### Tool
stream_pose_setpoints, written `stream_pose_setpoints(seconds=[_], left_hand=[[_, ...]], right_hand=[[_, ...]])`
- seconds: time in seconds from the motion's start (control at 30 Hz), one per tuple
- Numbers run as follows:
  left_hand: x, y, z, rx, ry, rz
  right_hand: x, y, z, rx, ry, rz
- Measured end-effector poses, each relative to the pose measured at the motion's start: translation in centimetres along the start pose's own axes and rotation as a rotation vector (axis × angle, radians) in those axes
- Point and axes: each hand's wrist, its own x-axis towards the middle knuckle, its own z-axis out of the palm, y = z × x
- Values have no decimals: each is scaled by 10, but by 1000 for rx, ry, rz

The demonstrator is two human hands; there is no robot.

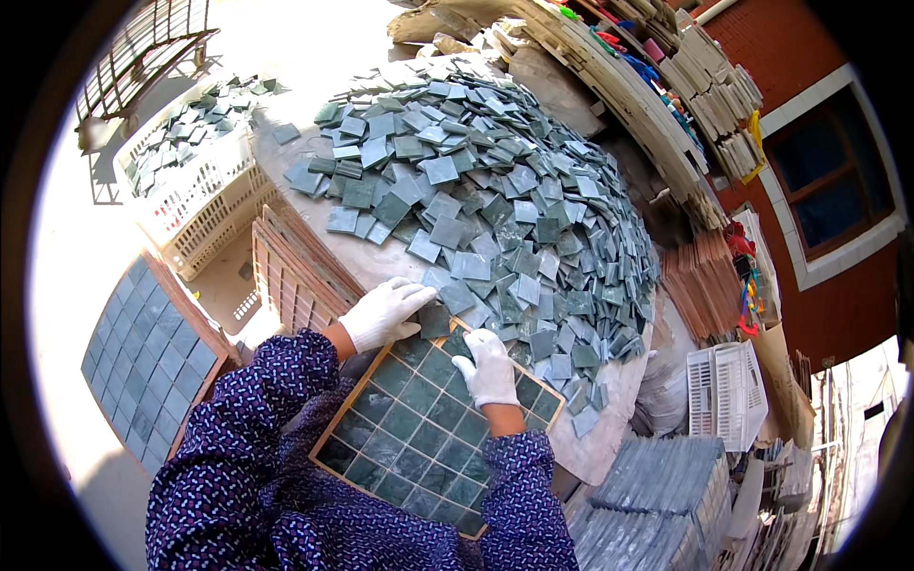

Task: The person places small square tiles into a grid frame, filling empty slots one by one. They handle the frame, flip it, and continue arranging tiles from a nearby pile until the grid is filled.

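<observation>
My left hand (388, 314), in a white glove, is at the near edge of a large pile of square grey-green stone tiles (444, 171). Its thumb and fingers close on a dark stone tile (435, 322) beside the top corner of a wood-edged frame (333, 424). Rows of dark green tiles (416, 394) fill most of this frame, which lies tilted close to my body. My right hand (489, 369), also gloved, rests over the frame's upper rows with its thumb spread from the fingers. Part of the tiles beneath it is hidden.
At the left, another tile-filled frame (150, 357) stands near stacked empty frames (290, 271). White plastic crates (205, 214) stand behind, one holding loose tiles. Strapped tile stacks (657, 490) and a white crate (725, 395) are at the right. Stacked boards (628, 81) line the far right.
</observation>
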Motion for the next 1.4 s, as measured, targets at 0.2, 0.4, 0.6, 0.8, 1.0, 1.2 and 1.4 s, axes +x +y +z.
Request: stream_pose_setpoints(seconds=[0.2,0.4,0.6,0.8,1.0,1.2,1.4], left_hand=[[-4,-2,4,9,50,-6],[-11,-1,-1,36,11,-30],[-3,-1,-2,11,14,137],[14,-13,6,-73,-50,264],[9,15,2,102,-184,173],[-6,26,38,222,-13,-4],[-10,48,44,350,-90,-151]], right_hand=[[20,-37,-11,-152,-61,113],[45,-44,15,-60,-49,215],[41,-19,-8,121,60,245],[19,16,-24,104,114,188],[6,20,-29,-46,211,282],[1,-14,9,14,124,313],[22,-31,-7,48,-89,468]])
